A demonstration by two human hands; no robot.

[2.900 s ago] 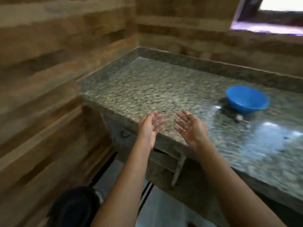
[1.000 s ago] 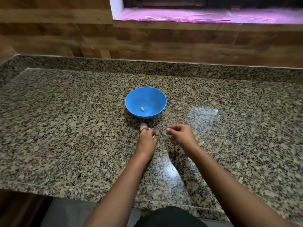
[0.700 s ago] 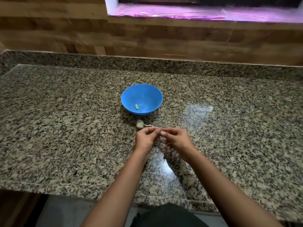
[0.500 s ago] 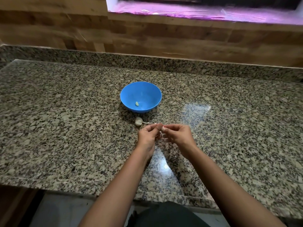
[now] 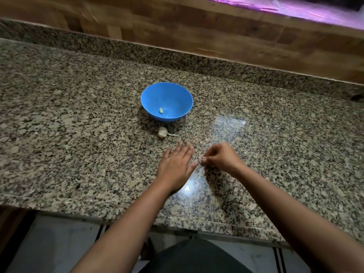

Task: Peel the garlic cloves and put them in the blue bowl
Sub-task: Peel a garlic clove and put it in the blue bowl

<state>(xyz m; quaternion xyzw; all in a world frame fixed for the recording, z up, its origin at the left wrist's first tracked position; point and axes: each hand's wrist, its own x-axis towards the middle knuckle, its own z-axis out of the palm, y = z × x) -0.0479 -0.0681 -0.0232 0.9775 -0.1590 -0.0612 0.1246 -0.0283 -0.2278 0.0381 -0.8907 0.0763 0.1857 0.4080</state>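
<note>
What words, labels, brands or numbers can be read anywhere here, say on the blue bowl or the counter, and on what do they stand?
None: no text shows in this view.
The blue bowl is plain, with no label or brand.
The granite counter and the wooden wall bear no writing or numbers.

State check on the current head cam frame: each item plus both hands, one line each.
blue bowl: upright on the granite counter, holds one clove.
peeled clove: lying in the bowl's bottom.
garlic piece: on the counter in front of the bowl, stem attached, untouched.
left hand: fingers straight, palm down, holds nothing.
right hand: fingertips pinch a small piece, too small to identify.
</note>
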